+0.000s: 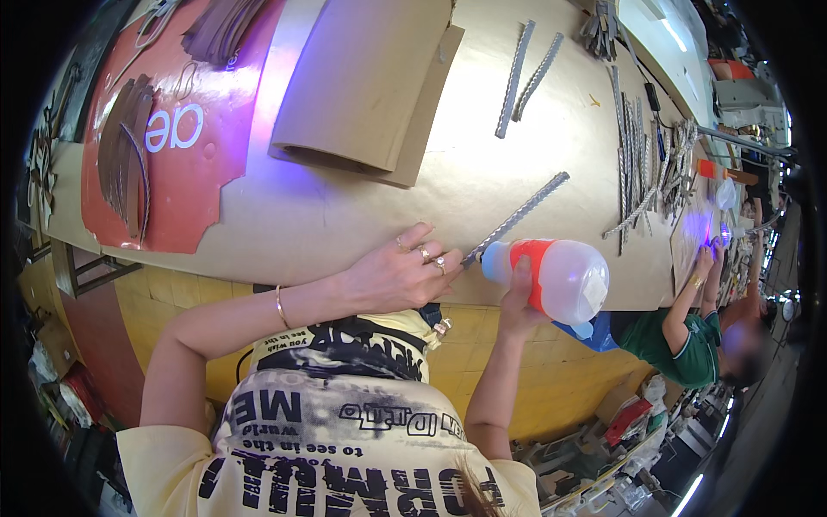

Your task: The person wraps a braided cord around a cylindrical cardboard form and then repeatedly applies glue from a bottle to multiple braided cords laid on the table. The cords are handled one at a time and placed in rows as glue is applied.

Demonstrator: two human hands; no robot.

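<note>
My right hand (519, 297) is wrapped round a translucent plastic squeeze bottle (575, 277) with a red band and a pale blue cap. The bottle lies tilted on its side, its capped end pointing left at the near end of a grey braided strip (521, 214). That strip slants away to the far right over the table. My left hand (401, 269), with rings on its fingers, has its fingertips closed at the strip's near end, next to the bottle's tip. The exact contact there is partly hidden.
Two more braided strips (515, 82) lie farther back on the table (345, 220). A bundle of strips (633, 164) is at the right. Folded brown board (362, 95) stands left of centre; brown strips (129, 164) lie on a red sheet (207, 168). A co-worker in green (680, 340) works at right.
</note>
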